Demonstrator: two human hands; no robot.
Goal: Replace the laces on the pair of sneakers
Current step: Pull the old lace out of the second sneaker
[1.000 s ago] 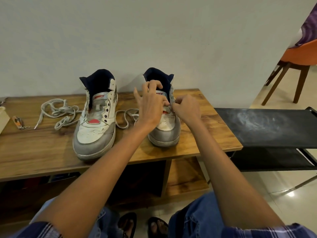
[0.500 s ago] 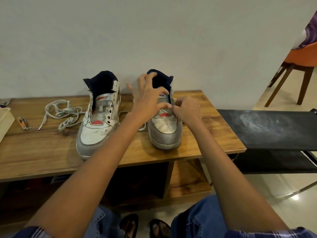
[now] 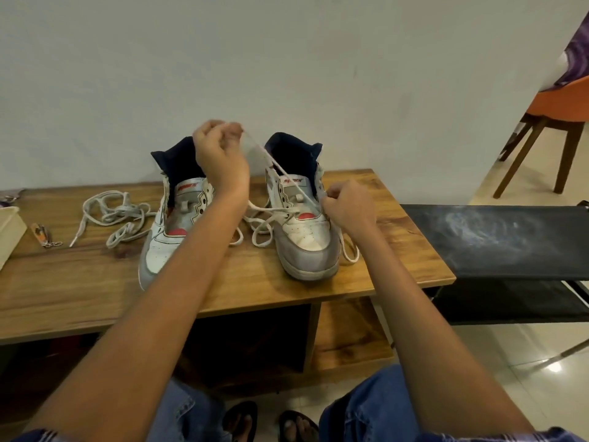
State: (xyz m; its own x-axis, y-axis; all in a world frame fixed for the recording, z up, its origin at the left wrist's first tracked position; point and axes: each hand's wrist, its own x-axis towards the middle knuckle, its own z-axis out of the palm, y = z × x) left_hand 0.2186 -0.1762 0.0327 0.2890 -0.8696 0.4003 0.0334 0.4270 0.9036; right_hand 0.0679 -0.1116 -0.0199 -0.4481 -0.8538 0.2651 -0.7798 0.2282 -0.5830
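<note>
**Inspector:** Two sneakers stand side by side on the wooden table (image 3: 366, 275), toes toward the person, heels to the wall; only the head view is on record; the left sneaker (image 3: 172, 231) shows bare eyelets and is partly covered by the person's left forearm; the right sneaker (image 3: 302, 224) carries a pale lace (image 3: 280, 172) through its lower eyelets.

**Clerk:** State of the hands?

**Inspector:** The left hand (image 3: 220, 154) is raised above the gap between the two sneakers, fingers curled, pinching one end of the lace; that strand runs taut down and to the right into the right sneaker's eyelet row; the right hand (image 3: 345, 207) sits against the outer side of the right sneaker, fingers closed in a pinch at the eyelet edge; it appears to hold the lace there, though the strand inside the grip is hidden.

**Clerk:** The remaining lace?

**Inspector:** Slack loops lie on the table between the sneakers and beside the right sneaker's toe; a second lace (image 3: 114, 215) lies loose in a tangle left of the left sneaker, apart from it.

**Clerk:** Other items?

**Inspector:** One small orange tool (image 3: 39, 231) near the table's left end; a pale box (image 3: 9, 231) at the left edge; a black rack (image 3: 497, 240) to the right; an orange chair (image 3: 554, 122) farther right.
</note>
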